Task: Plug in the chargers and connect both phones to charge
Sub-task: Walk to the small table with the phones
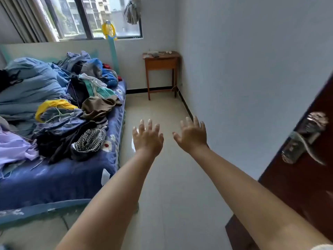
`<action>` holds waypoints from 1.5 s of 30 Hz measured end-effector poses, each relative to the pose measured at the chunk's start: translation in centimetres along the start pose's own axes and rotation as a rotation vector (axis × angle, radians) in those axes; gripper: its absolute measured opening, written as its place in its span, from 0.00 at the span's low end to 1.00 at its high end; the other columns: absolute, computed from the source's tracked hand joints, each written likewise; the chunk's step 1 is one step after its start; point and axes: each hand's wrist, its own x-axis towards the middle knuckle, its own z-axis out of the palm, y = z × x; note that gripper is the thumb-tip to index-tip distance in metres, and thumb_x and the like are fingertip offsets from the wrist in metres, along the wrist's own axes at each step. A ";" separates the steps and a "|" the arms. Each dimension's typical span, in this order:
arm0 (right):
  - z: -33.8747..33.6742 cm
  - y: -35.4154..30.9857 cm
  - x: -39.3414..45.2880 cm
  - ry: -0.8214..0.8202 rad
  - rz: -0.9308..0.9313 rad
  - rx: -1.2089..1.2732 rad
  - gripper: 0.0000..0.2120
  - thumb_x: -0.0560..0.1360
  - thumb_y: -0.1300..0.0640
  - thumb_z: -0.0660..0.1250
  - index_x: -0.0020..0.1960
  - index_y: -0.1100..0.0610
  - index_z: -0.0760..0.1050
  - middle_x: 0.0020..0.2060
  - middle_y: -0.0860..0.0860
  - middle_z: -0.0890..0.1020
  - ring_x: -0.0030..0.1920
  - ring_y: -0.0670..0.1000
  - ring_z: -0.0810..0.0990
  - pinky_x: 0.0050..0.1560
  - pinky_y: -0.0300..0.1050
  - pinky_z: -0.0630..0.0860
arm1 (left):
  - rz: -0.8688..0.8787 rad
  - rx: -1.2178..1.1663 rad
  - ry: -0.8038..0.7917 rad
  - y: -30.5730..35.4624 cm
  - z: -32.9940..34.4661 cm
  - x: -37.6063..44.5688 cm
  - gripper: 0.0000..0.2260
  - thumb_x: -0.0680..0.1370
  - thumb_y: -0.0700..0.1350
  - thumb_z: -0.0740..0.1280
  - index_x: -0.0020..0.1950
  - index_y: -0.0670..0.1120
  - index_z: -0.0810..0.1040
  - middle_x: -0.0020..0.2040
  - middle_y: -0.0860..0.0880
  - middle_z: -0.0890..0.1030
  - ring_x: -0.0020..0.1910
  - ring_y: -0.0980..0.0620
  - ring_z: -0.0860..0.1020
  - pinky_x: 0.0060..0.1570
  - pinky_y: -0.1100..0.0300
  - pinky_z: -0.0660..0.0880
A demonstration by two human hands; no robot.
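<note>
A small wooden table (160, 63) stands in the far corner under the window. On its top lie a dark flat object (155, 55) and some pale small items (168, 52), too far away to identify. A thin cord (175, 88) hangs near the table's right rear leg by the baseboard. My left hand (147, 138) and my right hand (193, 135) are stretched out in front of me over the floor, fingers spread, each holding nothing. Both are far from the table.
A bed (75, 170) with a blue flowered sheet and a heap of clothes fills the left side. A dark brown door (304, 170) with a metal handle stands open at the right. A strip of pale tiled floor (162, 109) runs between them to the table.
</note>
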 end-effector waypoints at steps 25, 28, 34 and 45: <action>24.2 9.2 65.8 -0.193 0.043 -0.033 0.26 0.77 0.46 0.56 0.69 0.59 0.59 0.72 0.58 0.59 0.72 0.58 0.54 0.70 0.56 0.53 | 0.012 0.051 -0.232 -11.0 19.0 67.4 0.19 0.80 0.50 0.53 0.70 0.48 0.59 0.75 0.46 0.57 0.73 0.42 0.50 0.71 0.47 0.49; 27.1 11.4 75.0 -0.179 0.080 -0.029 0.25 0.77 0.46 0.56 0.69 0.59 0.59 0.72 0.59 0.60 0.72 0.59 0.54 0.70 0.57 0.52 | 0.032 0.057 -0.239 -11.6 22.2 77.2 0.19 0.80 0.50 0.53 0.70 0.48 0.60 0.75 0.46 0.57 0.73 0.42 0.50 0.71 0.47 0.49; 32.1 16.2 95.0 -0.159 0.077 -0.022 0.25 0.77 0.47 0.56 0.69 0.59 0.60 0.72 0.59 0.60 0.72 0.59 0.53 0.70 0.58 0.52 | -0.025 0.021 -0.197 -12.1 27.1 97.3 0.19 0.79 0.49 0.54 0.70 0.48 0.60 0.74 0.47 0.58 0.73 0.43 0.51 0.71 0.48 0.49; 43.0 17.6 127.4 -0.222 -0.017 0.017 0.25 0.77 0.46 0.56 0.69 0.58 0.60 0.71 0.59 0.61 0.72 0.59 0.54 0.70 0.58 0.52 | -0.080 0.047 -0.226 -16.9 34.6 128.2 0.19 0.79 0.47 0.53 0.69 0.48 0.60 0.74 0.46 0.58 0.73 0.41 0.51 0.71 0.47 0.50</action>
